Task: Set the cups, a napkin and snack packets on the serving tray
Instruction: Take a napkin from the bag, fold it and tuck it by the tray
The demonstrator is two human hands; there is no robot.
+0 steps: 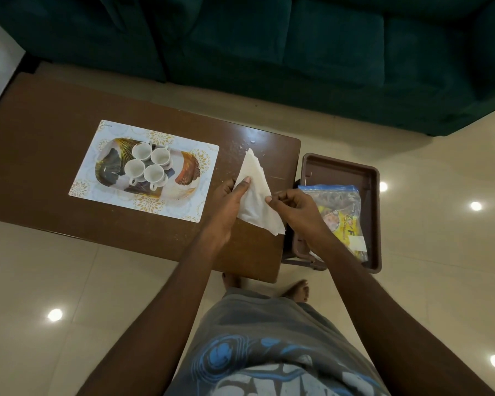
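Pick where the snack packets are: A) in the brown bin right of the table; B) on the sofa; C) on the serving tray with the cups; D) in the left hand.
A: the snack packets lie bagged in the brown bin beside the table.

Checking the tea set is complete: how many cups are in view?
4, all clustered on the serving tray: far left cup, far right cup, near left cup, near right cup. None appears hidden.

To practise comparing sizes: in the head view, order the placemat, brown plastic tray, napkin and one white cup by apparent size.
1. placemat
2. brown plastic tray
3. napkin
4. white cup
Placemat and tray look nearly alike, so that order is unsure.
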